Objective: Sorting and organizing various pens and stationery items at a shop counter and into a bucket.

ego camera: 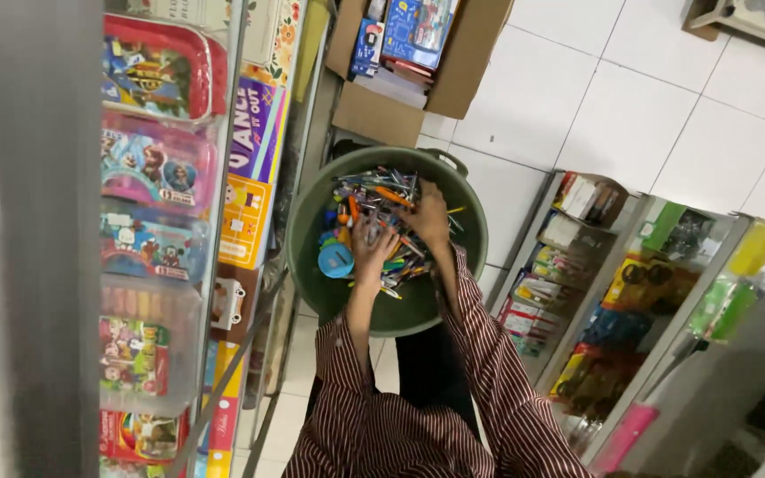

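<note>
A round green plastic tub [307, 243], smooth-walled with a moulded handle at its far rim, is seen from above on a floor of glossy white tiles [613, 97]. It is filled across its middle with a loose heap of pens [374, 199], thin sticks of many colours lying crossed at every angle, and a small round blue lid-like piece [336, 260] is seen at the heap's left edge.

Both forearms are stretched forward and down from sleeves of dark red cloth with fine white stripes [489, 372]. The left hand [371, 248] is laid palm down on the near part of the heap, its fingers curled into the pens; whether any pen is pinched cannot be told. The right hand [427, 217] is set farther in, touching the pens, with fingers bent and close together, their grip hidden.

An open cardboard box [382, 115] holding flat packets is placed just beyond the tub. Shelves of bright packaged goods [157, 159] are seen on the left, and a wire-framed display rack [595, 292] on the right.
</note>
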